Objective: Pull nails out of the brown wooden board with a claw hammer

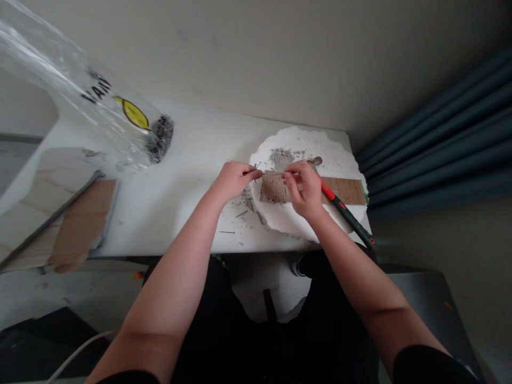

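Observation:
My left hand (236,178) is closed, its fingertips pinching a few thin nails (258,166) that stick out past the fingers. Beside it, my right hand (304,189) pinches one thin nail (273,174) lying nearly level over the board. Under both hands is a wooden board (346,191) whose left end is covered in small holes. A hammer (340,205) with a red and black handle rests across the board by my right hand, its head partly behind that hand. All this lies on a ragged white slab (288,221).
Grey crumbs (282,157) lie on the slab. Loose nails (227,232) are scattered on the white table (188,160). At the left are a clear plastic bag (108,101) with dark contents, a brown panel (86,218) and a grey bar (52,218). A blue curtain (440,122) hangs right.

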Available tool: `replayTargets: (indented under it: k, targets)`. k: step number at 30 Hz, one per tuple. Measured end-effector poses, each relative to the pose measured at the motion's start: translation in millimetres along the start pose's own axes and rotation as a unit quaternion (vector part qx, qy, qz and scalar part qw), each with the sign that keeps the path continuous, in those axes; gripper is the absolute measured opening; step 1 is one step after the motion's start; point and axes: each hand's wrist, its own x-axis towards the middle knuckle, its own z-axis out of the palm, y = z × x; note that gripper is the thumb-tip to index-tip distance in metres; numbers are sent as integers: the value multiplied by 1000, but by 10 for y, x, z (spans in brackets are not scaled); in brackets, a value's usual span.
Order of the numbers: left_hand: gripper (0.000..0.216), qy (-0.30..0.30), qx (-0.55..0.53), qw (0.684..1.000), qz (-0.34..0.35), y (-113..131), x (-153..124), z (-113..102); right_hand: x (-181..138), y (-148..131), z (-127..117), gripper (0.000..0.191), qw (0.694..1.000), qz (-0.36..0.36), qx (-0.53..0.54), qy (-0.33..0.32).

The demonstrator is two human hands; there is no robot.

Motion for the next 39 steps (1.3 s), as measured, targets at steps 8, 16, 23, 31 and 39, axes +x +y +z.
replayTargets:
  k: [8, 16, 23, 31, 39]
  targets:
    - [41, -62, 41, 994, 84, 192, -106, 145, 38, -148, 37, 16, 996, -46, -72, -33]
    - [37, -75, 32, 994, 73, 172, -71, 176, 31, -56, 87, 16, 996, -33, -78, -43]
    - [31, -133, -89, 980, -121, -267, -78, -11, 29, 29, 68, 15, 999, -3, -48, 24]
    - [16, -274, 27, 940, -200, -622, -89, 274, 7, 77, 79, 16, 999, 12, -31, -5]
    - [21, -152, 17, 975, -160, -417, -104, -9, 29, 180, -135, 15, 997, 41, -44, 39]
